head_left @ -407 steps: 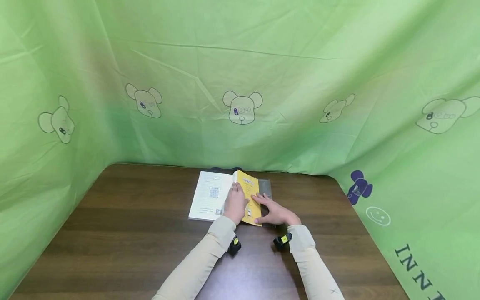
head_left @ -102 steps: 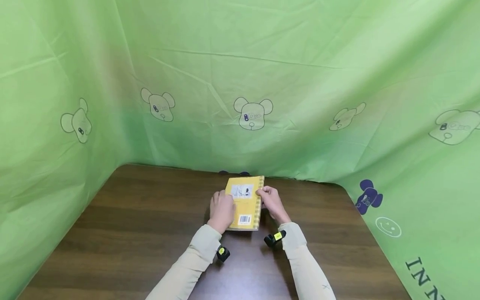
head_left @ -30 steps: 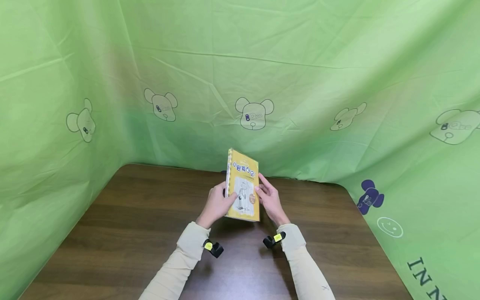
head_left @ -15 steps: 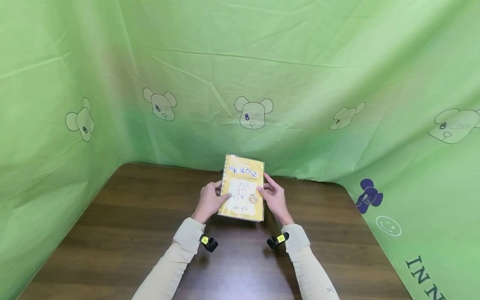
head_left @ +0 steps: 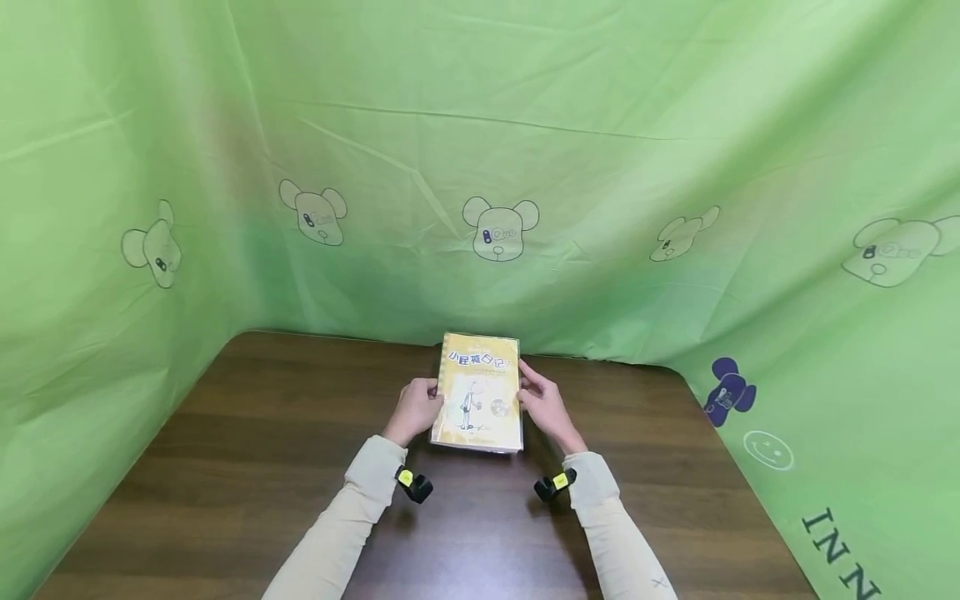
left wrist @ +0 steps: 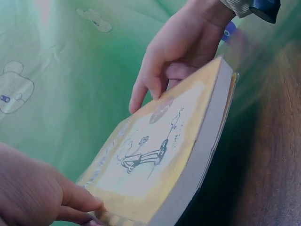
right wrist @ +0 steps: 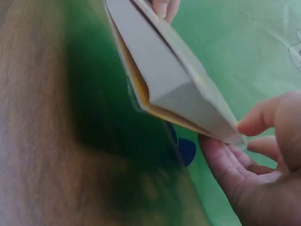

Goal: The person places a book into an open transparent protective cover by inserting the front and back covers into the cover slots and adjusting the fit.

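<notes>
A yellow book (head_left: 480,396) with a cartoon figure and blue lettering on its front cover is held closed, front side up, in a transparent jacket. My left hand (head_left: 415,410) pinches its spine side, the thumb tip at the cover's edge. On the opposite edge, my right hand (head_left: 546,412) grips it between thumb and fingers. The right wrist view shows the thick page block (right wrist: 155,61) and a gap between the underside of the book and the wooden table. Seen from the left wrist, the cover (left wrist: 155,150) tilts, its far side hidden by nothing.
The brown wooden table (head_left: 300,483) spreads around the hands. A green curtain (head_left: 390,167) printed with bear heads hangs close behind the table's back edge and along both sides. Black cameras sit on both wrists, such as the left wrist camera (head_left: 415,485).
Earlier the book lay open, then closed with its back cover up. It has since been turned front side up, and over the last second it has come down and flattened, both hands holding it.
</notes>
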The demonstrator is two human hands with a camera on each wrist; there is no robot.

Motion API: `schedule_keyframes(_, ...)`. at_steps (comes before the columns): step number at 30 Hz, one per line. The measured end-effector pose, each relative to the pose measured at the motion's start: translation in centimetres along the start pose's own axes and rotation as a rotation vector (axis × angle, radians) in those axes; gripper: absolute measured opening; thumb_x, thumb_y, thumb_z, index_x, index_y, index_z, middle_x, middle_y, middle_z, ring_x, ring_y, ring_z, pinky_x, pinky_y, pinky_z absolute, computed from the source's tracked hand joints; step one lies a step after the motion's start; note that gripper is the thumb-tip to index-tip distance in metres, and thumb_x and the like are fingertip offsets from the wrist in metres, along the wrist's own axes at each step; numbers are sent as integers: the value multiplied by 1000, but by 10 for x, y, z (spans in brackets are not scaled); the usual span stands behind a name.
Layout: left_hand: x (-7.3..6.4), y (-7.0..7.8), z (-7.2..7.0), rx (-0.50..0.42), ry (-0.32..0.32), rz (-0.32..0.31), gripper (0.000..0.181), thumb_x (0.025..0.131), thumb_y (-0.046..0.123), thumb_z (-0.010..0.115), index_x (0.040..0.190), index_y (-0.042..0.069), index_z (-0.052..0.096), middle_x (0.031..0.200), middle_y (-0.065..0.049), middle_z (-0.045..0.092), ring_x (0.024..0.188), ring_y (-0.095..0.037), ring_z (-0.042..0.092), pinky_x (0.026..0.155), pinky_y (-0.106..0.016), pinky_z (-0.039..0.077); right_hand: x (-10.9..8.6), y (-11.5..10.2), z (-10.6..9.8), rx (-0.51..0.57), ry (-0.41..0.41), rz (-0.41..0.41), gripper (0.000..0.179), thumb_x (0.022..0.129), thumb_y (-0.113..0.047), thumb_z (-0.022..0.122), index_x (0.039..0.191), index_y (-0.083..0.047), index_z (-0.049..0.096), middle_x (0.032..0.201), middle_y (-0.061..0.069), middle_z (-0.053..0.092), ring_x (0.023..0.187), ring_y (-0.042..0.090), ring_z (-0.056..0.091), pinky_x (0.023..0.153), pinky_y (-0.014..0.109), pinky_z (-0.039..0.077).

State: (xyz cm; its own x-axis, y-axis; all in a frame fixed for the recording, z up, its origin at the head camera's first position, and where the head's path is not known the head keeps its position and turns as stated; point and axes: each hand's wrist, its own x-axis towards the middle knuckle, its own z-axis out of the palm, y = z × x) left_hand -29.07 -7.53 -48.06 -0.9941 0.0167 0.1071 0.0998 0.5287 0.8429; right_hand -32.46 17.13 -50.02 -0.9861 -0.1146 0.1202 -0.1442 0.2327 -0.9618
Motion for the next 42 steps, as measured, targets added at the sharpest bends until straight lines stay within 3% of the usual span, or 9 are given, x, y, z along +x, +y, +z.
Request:
schedule_keyframes(4, 2, -5, 3, 30, 24, -17, 9, 91, 0, 66, 94, -2, 74, 72, -3, 58, 73, -18, 53, 67, -30, 46, -1, 5, 1, -59, 6, 42, 52, 97, 1, 59, 148, 2, 48, 126, 29, 64, 108, 31, 69, 81, 26, 60)
schedule_keyframes(6, 2, -6, 5, 48, 35, -14, 5, 90, 0, 68, 88, -2, 73, 70, -3, 56, 72, -19, 53, 67, -30, 45, -2, 6, 1, -86, 8, 43, 48, 98, -1, 61, 145, 5, 51, 129, 29, 64, 116, 37, 67, 87, 29, 60)
schedule_keyframes(12, 5, -14, 11, 71, 57, -20, 13, 89, 0, 72, 76, 1, 69, 65, -2, 53, 70, -19, 50, 64, -28, 41, -4, 5, 5, -120, -10, 30, 46, 98, 0, 61, 142, 10, 51, 128, 33, 63, 118, 43, 65, 89, 37, 61)
schedule_keyframes(17, 6, -20, 15, 84, 72, -40, 21, 91, -1, 71, 71, -2, 66, 62, -2, 49, 67, -18, 46, 61, -27, 38, -1, 15, 12, -118, 2, 45, 45, 97, 1, 63, 140, 10, 54, 125, 32, 66, 110, 38, 70, 79, 34, 63)
schedule_keyframes(21, 5, -22, 17, 103, 86, -41, 7, 91, -2, 72, 87, -5, 76, 75, -10, 67, 75, -21, 56, 65, -30, 47, -1, 19, 15, -145, 9, 69, 42, 95, 2, 64, 135, 12, 58, 123, 32, 67, 103, 35, 73, 73, 32, 63)
schedule_keyframes(24, 6, -23, 19, 118, 95, -27, 6, 90, -2, 73, 90, -5, 77, 82, -14, 72, 78, -23, 61, 68, -34, 52, -1, 20, 15, -155, 21, 75, 40, 95, 3, 64, 133, 13, 59, 121, 33, 67, 101, 36, 73, 73, 32, 64)
schedule_keyframes(29, 8, -23, 23, 125, 109, -31, 5, 89, -1, 74, 90, -4, 77, 85, -15, 73, 80, -26, 63, 69, -38, 54, -1, 18, 16, -183, 37, 92, 39, 95, 1, 65, 133, 13, 60, 122, 32, 67, 102, 35, 73, 73, 31, 63)
schedule_keyframes(36, 10, -24, 27, 154, 147, -41, 6, 87, 0, 76, 91, -3, 78, 89, -19, 74, 90, -33, 68, 76, -46, 55, 2, 17, 17, -242, 44, 87, 38, 95, 1, 65, 132, 9, 62, 114, 26, 72, 90, 24, 73, 69, 29, 62)
schedule_keyframes(42, 9, -23, 31, 159, 169, -54, 8, 87, 1, 76, 79, -1, 74, 83, -18, 70, 89, -37, 67, 77, -49, 54, 2, 15, 16, -275, 49, 82, 36, 94, 2, 67, 128, 9, 65, 105, 21, 73, 81, 18, 70, 64, 26, 60)
